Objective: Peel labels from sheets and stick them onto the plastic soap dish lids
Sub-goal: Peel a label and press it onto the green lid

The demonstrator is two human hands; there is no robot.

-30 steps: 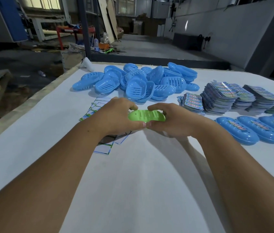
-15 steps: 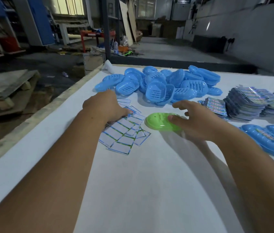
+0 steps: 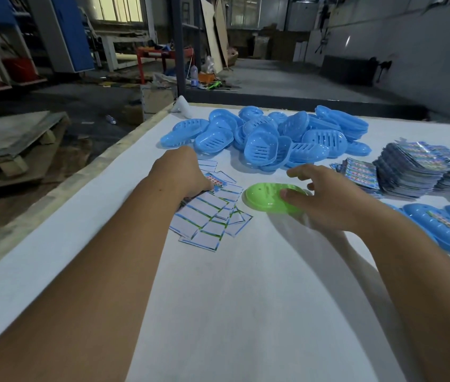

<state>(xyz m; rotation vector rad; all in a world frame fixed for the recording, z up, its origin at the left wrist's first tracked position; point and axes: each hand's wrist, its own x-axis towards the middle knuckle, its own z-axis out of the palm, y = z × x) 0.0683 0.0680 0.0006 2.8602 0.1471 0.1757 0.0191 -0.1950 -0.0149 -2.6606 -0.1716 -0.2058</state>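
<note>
my right hand [image 3: 326,199] rests on the green soap dish lid [image 3: 268,198], thumb laid flat on top, other fingers spread and relaxed. the lid lies dome-up on the white table [image 3: 246,299]. my left hand [image 3: 182,172] is curled over the scattered label sheets [image 3: 207,216] just left of the lid, pinching a coloured label [image 3: 216,181]. blue soap dishes [image 3: 268,136] are piled beyond.

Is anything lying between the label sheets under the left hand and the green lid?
Nothing visible: only bare white table separates the label sheets from the green lid, which the right hand steadies.
</note>
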